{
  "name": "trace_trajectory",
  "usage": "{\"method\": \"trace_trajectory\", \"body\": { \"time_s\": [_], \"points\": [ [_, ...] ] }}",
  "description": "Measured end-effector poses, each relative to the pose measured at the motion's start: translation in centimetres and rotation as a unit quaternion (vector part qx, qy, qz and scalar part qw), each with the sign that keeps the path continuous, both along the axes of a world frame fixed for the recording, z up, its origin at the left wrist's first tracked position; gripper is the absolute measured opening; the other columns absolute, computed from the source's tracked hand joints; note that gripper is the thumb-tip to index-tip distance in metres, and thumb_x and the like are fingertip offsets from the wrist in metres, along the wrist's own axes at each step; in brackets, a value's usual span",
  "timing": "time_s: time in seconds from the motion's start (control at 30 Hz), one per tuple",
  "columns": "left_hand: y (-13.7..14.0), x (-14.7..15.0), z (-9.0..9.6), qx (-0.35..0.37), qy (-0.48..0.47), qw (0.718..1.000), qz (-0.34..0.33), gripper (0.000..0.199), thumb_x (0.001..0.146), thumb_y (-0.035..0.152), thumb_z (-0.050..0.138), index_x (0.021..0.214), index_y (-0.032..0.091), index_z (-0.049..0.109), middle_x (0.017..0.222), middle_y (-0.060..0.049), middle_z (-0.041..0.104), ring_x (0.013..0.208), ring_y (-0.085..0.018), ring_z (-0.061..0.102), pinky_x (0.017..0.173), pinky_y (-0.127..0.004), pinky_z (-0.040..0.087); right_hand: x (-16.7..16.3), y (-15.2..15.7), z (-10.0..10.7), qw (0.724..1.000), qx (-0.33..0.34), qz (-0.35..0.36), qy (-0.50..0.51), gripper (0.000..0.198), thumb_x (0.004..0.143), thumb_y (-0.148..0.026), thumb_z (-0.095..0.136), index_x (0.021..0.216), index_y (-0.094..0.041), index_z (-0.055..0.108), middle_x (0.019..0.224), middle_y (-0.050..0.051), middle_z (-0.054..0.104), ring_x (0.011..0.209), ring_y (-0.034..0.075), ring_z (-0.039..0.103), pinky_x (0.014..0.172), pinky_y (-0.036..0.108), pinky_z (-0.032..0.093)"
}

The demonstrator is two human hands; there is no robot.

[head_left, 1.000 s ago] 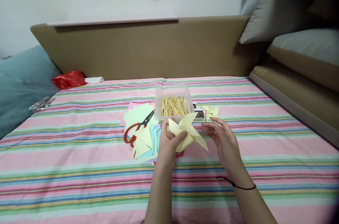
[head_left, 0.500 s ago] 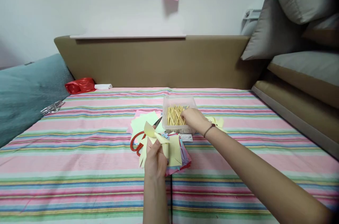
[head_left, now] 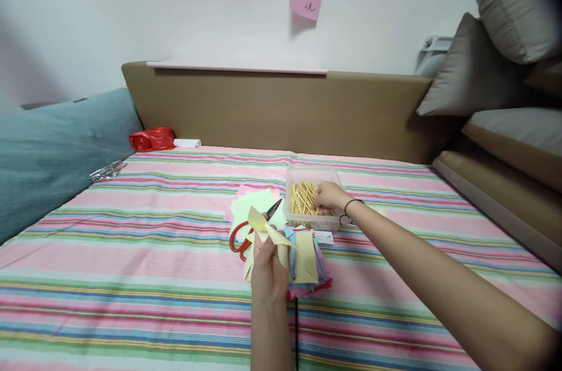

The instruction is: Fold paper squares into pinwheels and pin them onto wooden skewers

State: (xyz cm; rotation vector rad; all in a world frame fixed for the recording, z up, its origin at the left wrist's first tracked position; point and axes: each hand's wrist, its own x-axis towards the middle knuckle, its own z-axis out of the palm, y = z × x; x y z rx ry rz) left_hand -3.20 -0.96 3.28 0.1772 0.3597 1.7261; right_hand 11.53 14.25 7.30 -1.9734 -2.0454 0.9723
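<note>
My left hand (head_left: 268,268) pinches a pale yellow paper pinwheel (head_left: 259,220), its corners curled in toward the middle under my thumb. Inside a clear plastic box (head_left: 288,189), my right hand (head_left: 329,195) is at the right end of a pile of gold-coloured sticks (head_left: 302,198). Its fingers are bent together, and what they grip, if anything, is hidden. Behind the pinwheel lie red-handled scissors (head_left: 237,239) on light green paper sheets (head_left: 259,200). A stack of slit coloured papers (head_left: 324,277), with yellow paper on top, sits just right of my left hand.
A small white printed card (head_left: 324,237) lies in front of the box. On the striped cloth (head_left: 132,254), a red plastic roll (head_left: 151,139) and a white object (head_left: 187,143) rest near the brown backrest (head_left: 263,107). Grey cushions (head_left: 461,72) are piled at the right.
The camera view has shifted, so everything appears farther right and slightly lower. My right hand is still in the box, and my left hand keeps holding the pinwheel.
</note>
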Motion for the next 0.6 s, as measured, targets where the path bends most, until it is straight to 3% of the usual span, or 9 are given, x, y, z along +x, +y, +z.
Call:
{"method": "trace_trajectory", "body": {
  "time_s": [0.07,0.13,0.23,0.27,0.3,0.37,0.43,0.5,0.6],
  "points": [
    [0.1,-0.2,-0.1,-0.002,-0.007,1.0,-0.001,0.047,0.055,0.017,0.084,0.097,0.023,0.065,0.074,0.004,0.062,0.064,-0.004,0.059,0.059,-0.011,0.047,0.5,-0.1,1.7,0.997,0.002,-0.031,0.071,0.015,0.069,-0.015,0.076,0.076,-0.011,0.063,0.053,0.005,0.065,0.05,0.018,0.064,0.049,0.029,0.052],
    [0.2,-0.3,-0.2,-0.005,-0.015,1.0,-0.002,0.051,0.054,0.017,0.085,0.1,0.023,0.064,0.077,0.004,0.062,0.067,-0.005,0.06,0.062,-0.011,0.048,1.4,-0.9,3.6,0.987,0.024,-0.06,0.145,0.028,0.065,-0.011,0.076,0.089,-0.012,0.061,0.046,0.001,0.062,0.044,0.018,0.061,0.045,0.028,0.05],
    [0.4,-0.2,-0.3,-0.004,-0.015,1.0,-0.002,0.055,0.055,0.015,0.084,0.105,0.024,0.062,0.079,0.004,0.061,0.068,-0.004,0.06,0.065,-0.011,0.048,3.0,-3.9,5.4,0.96,0.082,-0.079,0.254,0.051,0.068,-0.016,0.073,0.115,-0.016,0.051,0.055,0.0,0.067,0.048,0.015,0.062,0.048,0.026,0.051],
    [0.4,-0.1,-0.3,-0.004,-0.009,1.0,-0.004,0.054,0.056,0.014,0.083,0.105,0.024,0.062,0.079,0.004,0.061,0.068,-0.004,0.06,0.065,-0.011,0.048,3.5,-5.3,5.4,0.932,0.106,-0.073,0.34,0.06,0.068,-0.019,0.074,0.121,-0.016,0.048,0.062,0.003,0.07,0.051,0.016,0.064,0.05,0.027,0.052],
    [0.4,0.1,-0.2,-0.002,0.001,1.0,-0.008,0.053,0.057,0.014,0.082,0.104,0.024,0.061,0.08,0.004,0.06,0.068,-0.004,0.059,0.065,-0.012,0.048,4.0,-6.8,5.2,0.907,0.122,-0.066,0.397,0.068,0.067,-0.023,0.074,0.127,-0.018,0.043,0.067,0.003,0.072,0.053,0.016,0.064,0.051,0.028,0.052],
    [0.3,0.4,0.0,0.003,0.028,0.999,-0.019,0.051,0.058,0.014,0.081,0.104,0.024,0.061,0.081,0.003,0.06,0.067,-0.004,0.059,0.064,-0.012,0.048,4.8,-9.9,3.8,0.887,0.124,-0.062,0.44,0.079,0.066,-0.032,0.076,0.134,-0.022,0.037,0.068,0.002,0.072,0.051,0.017,0.063,0.049,0.029,0.05],
    [0.2,0.8,0.3,0.007,0.055,0.998,-0.033,0.053,0.059,0.014,0.081,0.106,0.024,0.059,0.08,0.003,0.06,0.066,-0.005,0.058,0.063,-0.013,0.048,5.3,-12.6,1.6,0.886,0.097,-0.077,0.447,0.065,0.069,-0.038,0.074,0.126,-0.022,0.047,0.073,0.004,0.073,0.052,0.017,0.062,0.05,0.03,0.049],
    [0.1,1.3,0.5,0.008,0.072,0.996,-0.048,0.06,0.057,0.011,0.08,0.111,0.026,0.057,0.078,0.003,0.06,0.064,-0.005,0.058,0.061,-0.012,0.047,5.6,-14.7,-0.8,0.884,0.08,-0.085,0.453,0.04,0.07,-0.04,0.072,0.103,-0.021,0.061,0.082,0.008,0.073,0.057,0.017,0.062,0.054,0.032,0.05],
    [0.0,1.9,1.0,0.014,0.094,0.992,-0.079,0.068,0.057,0.012,0.081,0.117,0.027,0.052,0.076,0.004,0.059,0.062,-0.006,0.057,0.06,-0.014,0.047,5.6,-16.5,-3.8,0.869,0.087,-0.085,0.479,0.031,0.074,-0.04,0.068,0.098,-0.021,0.066,0.091,0.008,0.072,0.062,0.016,0.06,0.058,0.031,0.048]
  ]
}}
